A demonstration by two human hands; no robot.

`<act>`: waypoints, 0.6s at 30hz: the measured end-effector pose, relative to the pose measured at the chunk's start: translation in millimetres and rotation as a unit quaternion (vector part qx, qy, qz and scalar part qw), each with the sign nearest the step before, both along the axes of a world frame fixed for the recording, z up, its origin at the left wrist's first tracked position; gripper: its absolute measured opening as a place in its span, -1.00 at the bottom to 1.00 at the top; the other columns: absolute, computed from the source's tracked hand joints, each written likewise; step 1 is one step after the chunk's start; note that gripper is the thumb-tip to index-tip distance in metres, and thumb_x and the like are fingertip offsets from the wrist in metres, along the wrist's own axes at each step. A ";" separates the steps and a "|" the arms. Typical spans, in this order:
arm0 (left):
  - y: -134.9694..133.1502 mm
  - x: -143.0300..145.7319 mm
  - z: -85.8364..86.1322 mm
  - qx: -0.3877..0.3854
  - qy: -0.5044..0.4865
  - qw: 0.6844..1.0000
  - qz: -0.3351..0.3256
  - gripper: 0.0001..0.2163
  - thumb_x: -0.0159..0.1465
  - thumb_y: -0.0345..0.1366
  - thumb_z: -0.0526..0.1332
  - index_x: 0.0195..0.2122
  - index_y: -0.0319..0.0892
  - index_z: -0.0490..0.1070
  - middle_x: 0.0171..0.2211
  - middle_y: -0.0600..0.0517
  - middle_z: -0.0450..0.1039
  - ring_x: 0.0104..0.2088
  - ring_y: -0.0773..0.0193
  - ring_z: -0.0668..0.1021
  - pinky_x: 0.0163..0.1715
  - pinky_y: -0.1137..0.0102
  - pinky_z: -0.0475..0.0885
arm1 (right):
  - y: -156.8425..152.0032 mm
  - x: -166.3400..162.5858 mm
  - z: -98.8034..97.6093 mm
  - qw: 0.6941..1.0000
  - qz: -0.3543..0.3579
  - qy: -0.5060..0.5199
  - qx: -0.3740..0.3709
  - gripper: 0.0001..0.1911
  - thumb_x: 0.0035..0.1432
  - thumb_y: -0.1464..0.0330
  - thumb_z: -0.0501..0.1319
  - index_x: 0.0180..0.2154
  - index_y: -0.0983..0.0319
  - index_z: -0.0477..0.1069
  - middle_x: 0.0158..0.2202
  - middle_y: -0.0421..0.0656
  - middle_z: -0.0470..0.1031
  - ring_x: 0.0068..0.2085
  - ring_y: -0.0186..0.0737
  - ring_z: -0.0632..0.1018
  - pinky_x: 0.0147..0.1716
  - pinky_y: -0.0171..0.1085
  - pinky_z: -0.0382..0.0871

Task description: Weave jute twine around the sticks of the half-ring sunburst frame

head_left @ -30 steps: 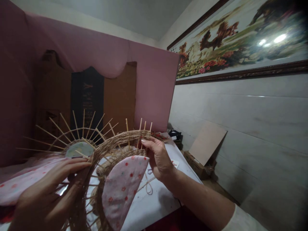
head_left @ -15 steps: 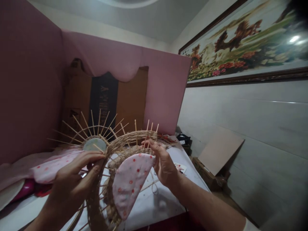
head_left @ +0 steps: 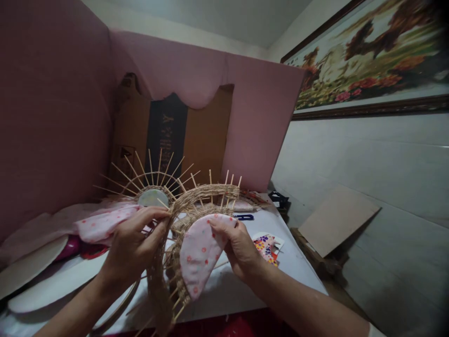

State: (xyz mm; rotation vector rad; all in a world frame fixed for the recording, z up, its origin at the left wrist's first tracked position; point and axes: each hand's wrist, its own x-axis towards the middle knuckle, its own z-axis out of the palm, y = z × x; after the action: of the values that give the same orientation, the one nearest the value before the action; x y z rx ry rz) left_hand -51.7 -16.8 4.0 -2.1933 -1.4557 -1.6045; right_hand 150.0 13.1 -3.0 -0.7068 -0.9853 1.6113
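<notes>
Dim, muted light, the left pink panel (head_left: 52, 121) in shadow, upper-right corner darkened.

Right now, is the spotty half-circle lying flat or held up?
Held up: right hand pinches the spotty half-circle near its corner, left hand holds the woven band.

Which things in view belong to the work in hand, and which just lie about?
In hand:
woven band, held by left hand
dotted half-round panel, held by right hand

Apparently lying about:
floral cutout
leaning board
spoked piece behind, perhaps related
</notes>
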 end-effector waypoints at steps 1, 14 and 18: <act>0.9 -0.1 -0.4 0.019 0.014 1.000 0.002 -0.91 0.21 -0.32 0.17 -0.30 -0.16 0.43 -0.28 0.01 0.49 -0.25 0.21 0.49 -0.26 0.32 0.38 | 0.0 -0.3 -0.5 1.000 -0.004 -0.001 0.000 -0.76 -0.19 0.32 0.39 -0.45 0.34 0.50 -0.48 -0.15 0.51 -0.44 -0.33 0.46 -0.38 -0.34 0.32; 8.5 -0.9 -4.2 0.095 0.177 0.972 0.122 -0.87 0.21 -0.35 0.14 -0.39 -0.19 0.48 -0.20 -0.13 0.42 -0.11 -0.01 0.34 -0.11 0.04 0.29 | 1.8 -2.3 -6.3 0.999 -0.039 0.001 -0.018 -0.74 -0.25 0.38 0.41 -0.44 0.34 0.45 -0.49 -0.21 0.48 -0.45 -0.37 0.44 -0.42 -0.39 0.32; 7.8 0.6 -3.6 0.102 0.180 0.972 0.116 -0.88 0.21 -0.36 0.15 -0.41 -0.20 0.47 -0.21 -0.11 0.43 -0.12 0.04 0.35 -0.09 0.07 0.30 | 3.0 -1.9 -8.9 0.999 -0.042 0.008 -0.023 -0.75 -0.23 0.38 0.41 -0.43 0.32 0.46 -0.47 -0.22 0.49 -0.44 -0.38 0.44 -0.40 -0.38 0.32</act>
State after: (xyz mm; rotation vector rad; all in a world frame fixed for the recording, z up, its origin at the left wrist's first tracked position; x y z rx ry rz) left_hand -51.1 -9.0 0.3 -1.9837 -1.3171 -1.1520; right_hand 148.1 16.0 -11.9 -0.7549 -0.8982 1.5679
